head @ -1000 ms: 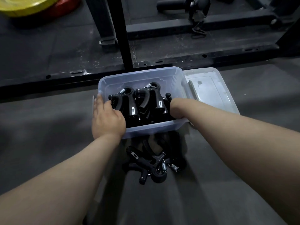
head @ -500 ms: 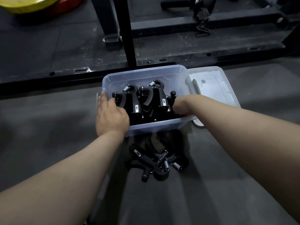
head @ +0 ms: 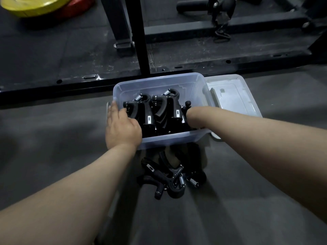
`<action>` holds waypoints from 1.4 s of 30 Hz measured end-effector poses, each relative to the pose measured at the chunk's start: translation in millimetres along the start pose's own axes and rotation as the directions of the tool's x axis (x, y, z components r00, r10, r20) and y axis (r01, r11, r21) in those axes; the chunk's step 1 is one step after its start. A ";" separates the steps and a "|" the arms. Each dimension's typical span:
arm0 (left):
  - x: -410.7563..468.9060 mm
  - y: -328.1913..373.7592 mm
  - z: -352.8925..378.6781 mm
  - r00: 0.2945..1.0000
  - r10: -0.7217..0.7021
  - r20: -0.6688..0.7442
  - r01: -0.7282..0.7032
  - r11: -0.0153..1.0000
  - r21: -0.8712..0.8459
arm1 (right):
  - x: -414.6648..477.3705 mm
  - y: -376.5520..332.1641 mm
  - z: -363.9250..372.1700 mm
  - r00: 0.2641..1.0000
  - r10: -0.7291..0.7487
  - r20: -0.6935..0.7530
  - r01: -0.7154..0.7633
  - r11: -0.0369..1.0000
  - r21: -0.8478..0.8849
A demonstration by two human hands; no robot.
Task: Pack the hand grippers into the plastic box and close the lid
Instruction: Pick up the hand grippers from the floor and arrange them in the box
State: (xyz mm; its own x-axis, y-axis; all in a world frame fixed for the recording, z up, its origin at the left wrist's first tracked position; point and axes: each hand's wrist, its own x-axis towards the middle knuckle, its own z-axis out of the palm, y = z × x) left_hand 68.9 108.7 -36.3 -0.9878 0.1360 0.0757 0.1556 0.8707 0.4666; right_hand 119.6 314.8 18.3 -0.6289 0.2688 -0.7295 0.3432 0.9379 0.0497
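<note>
Head view: both bare forearms reach forward to the clear plastic box (head: 159,82) on the dark floor (head: 53,138); the left hand (head: 122,128) lies over its near-left corner, fingers fairly straight along the rim, clasping nothing; the right hand (head: 192,117) dips among the packed hand grippers (head: 164,112), its fingers hidden, so its grasp cannot be told; loose hand grippers (head: 169,174) lie just before the box; the lid (head: 235,96) rests flat, touching its right side.
</note>
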 end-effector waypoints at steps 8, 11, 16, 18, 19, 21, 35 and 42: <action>1.4 -1.6 1.3 1.000 0.015 -0.011 -0.015 1.000 -0.001 | 4.7 3.7 -2.6 0.999 0.020 0.036 -0.014 0.987 -0.159; 0.4 -0.7 0.1 1.000 0.006 -0.002 -0.006 1.000 -0.004 | 8.7 5.7 -0.8 0.999 0.003 0.046 0.004 0.987 -0.161; 0.4 -1.6 1.0 1.000 0.008 -0.011 -0.008 1.000 -0.009 | 14.3 8.5 -6.4 0.999 0.016 0.031 -0.012 0.990 -0.142; 0.5 -1.7 0.9 1.000 0.015 -0.008 -0.015 1.000 -0.003 | 13.8 6.6 -8.8 0.999 0.017 0.030 -0.012 0.988 -0.154; 0.5 -1.1 0.3 1.000 0.015 -0.008 -0.015 1.000 -0.001 | 17.0 6.1 -7.5 1.000 0.018 0.012 -0.016 0.985 -0.172; 0.5 -0.3 -0.5 1.000 0.009 -0.003 -0.009 1.000 0.004 | 20.9 5.5 -1.4 1.000 0.006 0.014 -0.003 0.971 -0.239; 2.1 -3.4 3.1 1.000 0.008 -0.013 -0.009 1.000 -0.018 | 28.4 -0.4 9.0 0.987 -0.036 -0.159 0.003 0.979 -0.203; 0.8 -1.3 1.6 1.000 0.013 -0.013 -0.013 1.000 -0.007 | 44.2 12.1 26.1 0.974 -0.024 -0.223 -0.004 0.992 -0.124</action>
State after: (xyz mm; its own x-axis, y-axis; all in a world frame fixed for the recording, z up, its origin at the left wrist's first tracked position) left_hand 67.9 108.5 -38.3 -0.9857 0.1406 0.0933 0.1681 0.8657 0.4716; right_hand 114.2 332.3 -31.1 -0.7769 0.2883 -0.5597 0.2566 0.9568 0.1367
